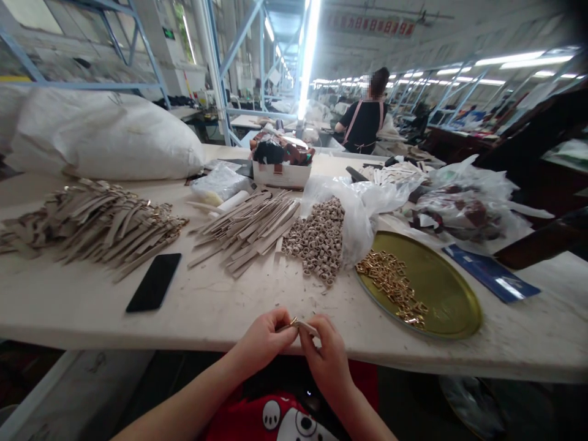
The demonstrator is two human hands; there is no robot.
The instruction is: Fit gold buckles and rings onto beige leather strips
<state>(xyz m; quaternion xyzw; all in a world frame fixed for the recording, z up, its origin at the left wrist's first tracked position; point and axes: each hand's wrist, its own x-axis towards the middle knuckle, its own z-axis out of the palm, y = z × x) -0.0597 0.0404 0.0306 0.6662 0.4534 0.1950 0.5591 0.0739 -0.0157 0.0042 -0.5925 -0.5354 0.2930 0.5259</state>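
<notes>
My left hand (264, 340) and my right hand (327, 355) meet at the table's front edge, both pinched on one beige strap (307, 327) with a small gold buckle (294, 321) at its end. Ahead lies a pile of loose beige straps (252, 228). A heap of small beige loops (319, 240) spills from a clear bag. To the right, a round gold tray (441, 288) holds a cluster of gold buckles (392, 283). At far left lies a pile of straps with buckles fitted (96, 222).
A black phone (154, 282) lies flat left of my hands. A big white sack (101, 135) fills the back left, a white box of dark items (281, 164) stands mid-back, plastic bags (468, 205) and a blue packet (491, 274) lie right. A person in black (365, 119) works beyond.
</notes>
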